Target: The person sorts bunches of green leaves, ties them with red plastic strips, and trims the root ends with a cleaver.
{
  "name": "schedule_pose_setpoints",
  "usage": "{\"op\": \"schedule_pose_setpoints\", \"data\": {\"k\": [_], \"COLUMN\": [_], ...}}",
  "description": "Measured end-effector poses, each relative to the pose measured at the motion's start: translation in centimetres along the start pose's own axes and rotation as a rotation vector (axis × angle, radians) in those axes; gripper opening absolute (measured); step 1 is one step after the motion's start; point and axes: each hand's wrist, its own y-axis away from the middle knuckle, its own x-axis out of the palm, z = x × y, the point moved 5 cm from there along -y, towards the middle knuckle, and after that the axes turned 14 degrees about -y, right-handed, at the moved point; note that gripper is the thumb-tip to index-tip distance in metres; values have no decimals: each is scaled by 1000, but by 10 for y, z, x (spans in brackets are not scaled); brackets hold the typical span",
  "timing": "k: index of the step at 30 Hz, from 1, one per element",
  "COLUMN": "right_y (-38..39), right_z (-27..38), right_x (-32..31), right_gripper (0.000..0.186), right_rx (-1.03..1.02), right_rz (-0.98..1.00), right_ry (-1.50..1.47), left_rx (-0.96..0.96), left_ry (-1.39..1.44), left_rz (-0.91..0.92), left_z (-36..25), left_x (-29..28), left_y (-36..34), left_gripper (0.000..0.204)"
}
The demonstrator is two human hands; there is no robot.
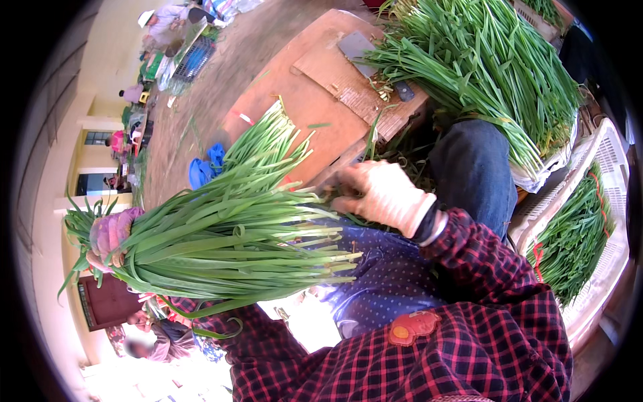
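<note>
My left hand (114,234), in a pink glove, is closed round the leafy end of a big bunch of garlic chives (221,241). The bunch lies sideways, its pale stem ends pointing right and fanning out. Just right of those ends is my right hand (385,194), in a pale glove, its fingers bent inward and the fingertips blurred. Anything between those fingers cannot be made out. Beyond the hands stands an orange-brown board (321,134) with a ridged piece of cardboard (335,74) on it. A wide-bladed knife (358,50) rests there, near small stem scraps.
A large heap of chives (475,74) rises at the far right, beside my knee (472,171). A white plastic crate (529,228) at the right holds chives tied with red string. A blue crumpled thing (204,167) lies behind the bunch. Other people work at the far left.
</note>
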Motion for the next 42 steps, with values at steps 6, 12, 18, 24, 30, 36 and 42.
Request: {"op": "schedule_pose_setpoints", "data": {"k": [6,12,18,24,30,36,42], "right_y": [-23,-11,31,-1,-47,-27,14], "right_z": [-13,-28,-112,-24,19,-39,-143], "right_x": [24,19,14,11,34,25,3], "right_gripper": [21,19,19,32,25,15,28], "right_rx": [15,192,494,18,-32,168,521], "right_rz": [52,48,378,-53,-9,-342,77], "right_ry": [-462,-474,659,-36,-486,-387,441], "left_rx": [18,29,76,-12,-130,50,-77], "left_ry": [18,21,-19,63,92,36,43], "left_rz": [-47,-35,-72,-59,273,273,-52], "left_z": [17,13,-5,3,15,35,21], "left_x": [1,-9,-19,-12,-7,-18,-1], "left_y": [-1,5,13,8,-20,-13,-22], "left_gripper": [20,19,20,23,24,26,39]}}
